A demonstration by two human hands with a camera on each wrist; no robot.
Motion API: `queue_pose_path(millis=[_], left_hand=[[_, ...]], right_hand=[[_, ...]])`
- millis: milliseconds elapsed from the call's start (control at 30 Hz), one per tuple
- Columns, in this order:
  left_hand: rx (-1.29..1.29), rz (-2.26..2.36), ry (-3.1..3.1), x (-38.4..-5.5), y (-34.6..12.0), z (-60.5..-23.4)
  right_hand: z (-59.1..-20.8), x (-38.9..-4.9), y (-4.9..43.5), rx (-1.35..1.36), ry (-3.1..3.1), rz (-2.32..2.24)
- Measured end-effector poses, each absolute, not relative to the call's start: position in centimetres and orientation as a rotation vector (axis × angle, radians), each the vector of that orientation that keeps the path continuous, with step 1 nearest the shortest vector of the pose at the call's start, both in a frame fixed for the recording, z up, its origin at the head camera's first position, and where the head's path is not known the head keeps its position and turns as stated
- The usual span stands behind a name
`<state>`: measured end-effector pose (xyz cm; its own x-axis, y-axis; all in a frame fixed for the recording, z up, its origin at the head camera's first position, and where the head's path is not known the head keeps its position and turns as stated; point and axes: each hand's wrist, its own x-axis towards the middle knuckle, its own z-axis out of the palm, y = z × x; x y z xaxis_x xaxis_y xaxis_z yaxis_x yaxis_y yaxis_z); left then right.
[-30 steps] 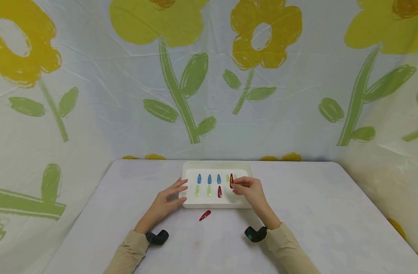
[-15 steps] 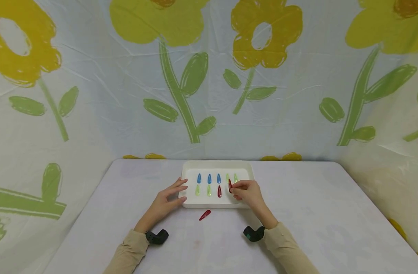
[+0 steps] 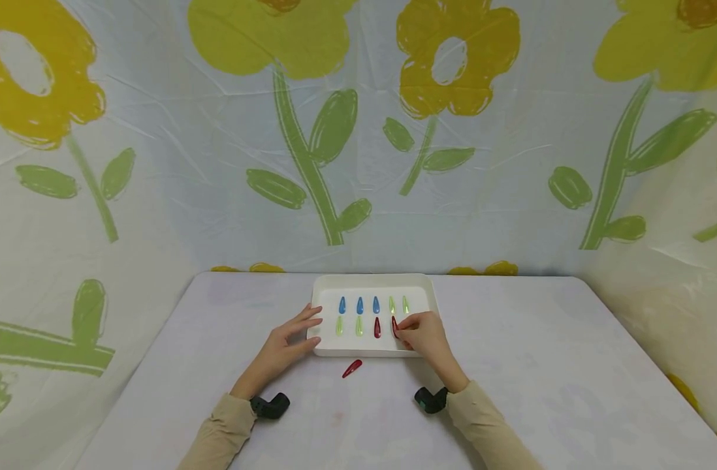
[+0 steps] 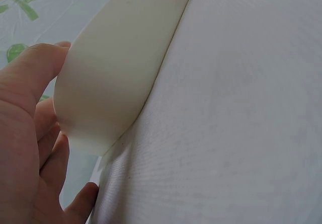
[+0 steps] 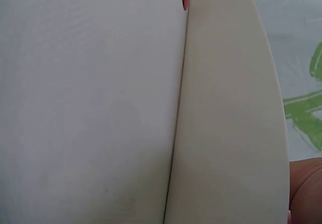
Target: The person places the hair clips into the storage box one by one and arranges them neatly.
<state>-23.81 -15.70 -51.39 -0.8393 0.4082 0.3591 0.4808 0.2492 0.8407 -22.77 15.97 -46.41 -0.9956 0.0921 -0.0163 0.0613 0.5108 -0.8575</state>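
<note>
A white tray (image 3: 364, 353) holds two rows of snap hair clips. Three blue hair clips (image 3: 360, 305) and two green hair clips (image 3: 405, 304) make up the back row. In front lie two more green ones and a red hair clip (image 3: 377, 328). Just right of that, my right hand (image 3: 426, 338) pinches another red hair clip (image 3: 395, 324) by its side, low over the tray floor. My left hand (image 3: 289, 344) rests with spread fingers at the tray's left edge; in the left wrist view its fingers touch the tray wall (image 4: 113, 68).
One loose red hair clip (image 3: 352, 369) lies aslant on the white tabletop (image 3: 335, 431), just in front of the tray. A black wrist camera (image 3: 270, 407) sits on the left wrist and another (image 3: 431, 400) on the right. A flower-printed cloth (image 3: 217, 163) hangs behind the table.
My right hand has brought the pinched red clip down and toward me, from beside the green back-row clips to the front row. My left hand stays put.
</note>
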Motion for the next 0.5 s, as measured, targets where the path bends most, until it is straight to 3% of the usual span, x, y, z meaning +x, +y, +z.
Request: queue_pose_path(millis=[500], left_hand=[[-0.848, -1.671, -2.447, -23.81, -15.67, -51.37]], right_hand=[[-46.43, -22.61, 15.67, -0.124, -2.770, 1.376]])
